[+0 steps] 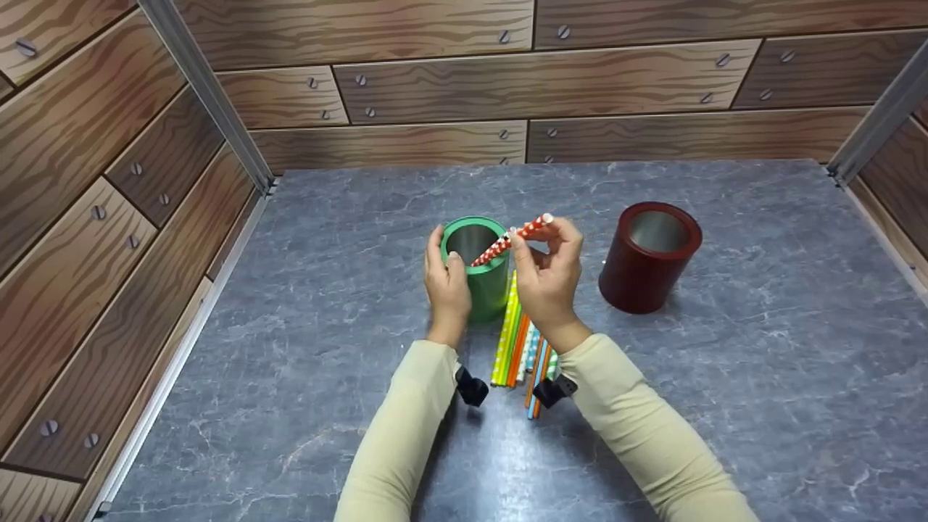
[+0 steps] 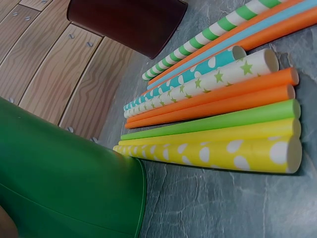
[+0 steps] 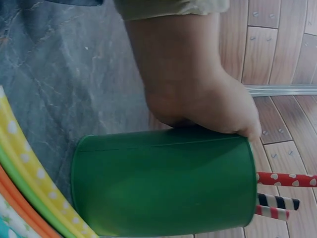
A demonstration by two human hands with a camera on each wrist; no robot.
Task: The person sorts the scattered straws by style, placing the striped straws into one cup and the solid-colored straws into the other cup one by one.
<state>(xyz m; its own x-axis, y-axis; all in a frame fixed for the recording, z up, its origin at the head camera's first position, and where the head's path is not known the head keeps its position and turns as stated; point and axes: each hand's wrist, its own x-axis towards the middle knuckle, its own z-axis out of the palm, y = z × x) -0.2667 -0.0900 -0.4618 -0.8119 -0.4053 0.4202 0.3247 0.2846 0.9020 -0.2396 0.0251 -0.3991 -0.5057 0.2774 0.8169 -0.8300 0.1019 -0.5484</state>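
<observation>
My left hand (image 1: 447, 286) holds the side of a green can (image 1: 487, 304), its thumb at the rim. At the can's right, my right hand (image 1: 551, 275) pinches a red paper straw (image 1: 535, 226) with white hearts, which slants down into the mouth. In the right wrist view, a black-and-white striped straw (image 3: 279, 202) and a red-and-white striped straw (image 3: 272, 212) also stick out past the rim; their lower ends are hidden inside. Just below the right hand, a row of straws lies on the table, including a yellow one with white dots (image 2: 223, 154).
A dark red can (image 1: 638, 272) stands upright to the right, its mouth facing up. The loose row also has green, orange, blue, star-patterned and green-striped straws (image 2: 213, 32). Wood-patterned walls (image 1: 435, 87) enclose the grey marbled table (image 1: 290, 377) at the back and sides.
</observation>
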